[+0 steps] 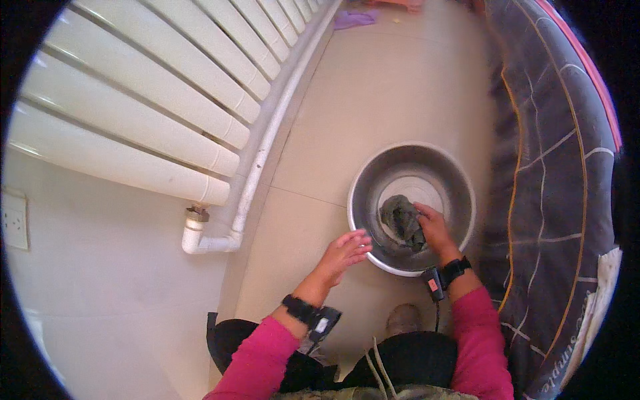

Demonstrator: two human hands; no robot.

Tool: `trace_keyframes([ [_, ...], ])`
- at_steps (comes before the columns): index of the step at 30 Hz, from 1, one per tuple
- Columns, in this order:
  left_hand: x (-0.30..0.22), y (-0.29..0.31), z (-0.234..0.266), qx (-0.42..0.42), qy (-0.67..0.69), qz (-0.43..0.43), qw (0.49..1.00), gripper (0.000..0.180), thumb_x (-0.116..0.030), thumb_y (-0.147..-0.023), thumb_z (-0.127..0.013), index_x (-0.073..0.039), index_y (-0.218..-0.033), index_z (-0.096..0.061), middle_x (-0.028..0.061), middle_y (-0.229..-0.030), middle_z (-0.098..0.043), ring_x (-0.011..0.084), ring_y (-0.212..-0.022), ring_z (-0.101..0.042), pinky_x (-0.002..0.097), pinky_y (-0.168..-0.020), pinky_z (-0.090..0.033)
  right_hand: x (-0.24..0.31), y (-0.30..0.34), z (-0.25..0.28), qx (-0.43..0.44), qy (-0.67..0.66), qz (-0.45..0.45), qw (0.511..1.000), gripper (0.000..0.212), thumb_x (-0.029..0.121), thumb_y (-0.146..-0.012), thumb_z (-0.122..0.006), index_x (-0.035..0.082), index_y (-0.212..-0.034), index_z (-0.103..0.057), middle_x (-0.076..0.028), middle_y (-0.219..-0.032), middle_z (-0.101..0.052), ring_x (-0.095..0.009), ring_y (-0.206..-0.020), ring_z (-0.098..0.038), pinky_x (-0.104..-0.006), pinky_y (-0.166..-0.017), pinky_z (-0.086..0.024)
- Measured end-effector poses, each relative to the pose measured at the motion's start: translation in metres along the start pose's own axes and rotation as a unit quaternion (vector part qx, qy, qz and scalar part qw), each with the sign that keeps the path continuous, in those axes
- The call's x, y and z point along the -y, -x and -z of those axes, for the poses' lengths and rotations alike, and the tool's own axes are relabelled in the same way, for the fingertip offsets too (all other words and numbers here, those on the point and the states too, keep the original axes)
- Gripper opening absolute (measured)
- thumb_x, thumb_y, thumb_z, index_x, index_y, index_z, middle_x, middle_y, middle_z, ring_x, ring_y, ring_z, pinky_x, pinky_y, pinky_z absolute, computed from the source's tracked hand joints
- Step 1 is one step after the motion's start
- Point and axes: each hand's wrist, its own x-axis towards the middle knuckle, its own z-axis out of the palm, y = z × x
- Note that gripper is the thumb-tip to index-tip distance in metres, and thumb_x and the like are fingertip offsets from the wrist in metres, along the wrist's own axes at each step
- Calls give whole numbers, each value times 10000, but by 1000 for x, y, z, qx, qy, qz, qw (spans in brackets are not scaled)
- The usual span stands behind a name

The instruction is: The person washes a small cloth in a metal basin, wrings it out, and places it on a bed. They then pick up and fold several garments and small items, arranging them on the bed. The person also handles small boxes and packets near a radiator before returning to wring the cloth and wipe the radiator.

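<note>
A round metal basin point(358, 193) stands on the floor in front of me. Inside it is a crumpled dark grey-green cloth point(402, 220), bunched up and looking wet. My right hand point(433, 228) reaches over the basin's near right side, its fingers closed on the cloth's right edge. Just outside the rim at the near left, my left hand point(345, 253) hovers with fingers stretched out and nothing in them. Both wrists carry black straps with small devices.
A white radiator point(133, 113) and its pipe point(267, 143) run along the left wall, with a socket point(15, 219) below. A dark quilted cover point(553, 167) hangs close on the right. Far off on the tiled floor lies a purple cloth point(355, 19).
</note>
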Motion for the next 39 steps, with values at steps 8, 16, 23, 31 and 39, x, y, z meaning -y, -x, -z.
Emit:
trace_keyframes([
  [8,10,-71,-78,95,263,62,958,588,-513,-859,-521,-92,-1263,-450,103,-1225,-524,243,-1079,-532,420,-927,-427,57,26,-17,2,-40,128,991,394,142,-855,-581,53,-1235,-519,-122,-1030,-641,-219,-876,-625,-305,-790,-481],
  [16,24,-92,-65,1,198,47,979,327,-326,-829,-602,-67,-1028,-582,107,-1036,-610,231,-912,-602,391,-813,-493,77,25,-14,-38,126,137,982,403,126,-834,-596,117,-1232,-529,-163,-752,-618,-239,-664,-608,-339,-650,-484],
  [23,36,-108,-48,-134,110,-21,985,339,-14,-767,-494,-41,-1103,-522,96,-946,-572,228,-802,-577,359,-710,-498,65,1,39,-243,129,189,942,428,105,-821,-607,125,-1241,-525,-118,-720,-616,-187,-598,-564,-324,-619,-480],
  [31,52,-105,-48,-162,-66,0,985,547,-37,-806,-458,-130,-1339,-375,122,-1193,-508,248,-1034,-505,388,-845,-426,24,-26,35,-224,371,64,899,452,239,-805,-638,110,-1222,-524,-199,-1143,-565,-336,-1068,-534,-398,-915,-419],
  [39,26,-92,-63,16,216,176,960,748,-728,-756,-444,-200,-1285,-459,79,-1280,-496,340,-1133,-435,617,-944,-219,3,-17,-42,-56,235,10,970,682,314,-748,-614,166,-1364,-362,-197,-1226,-511,-325,-1141,-482,-390,-970,-381],
])
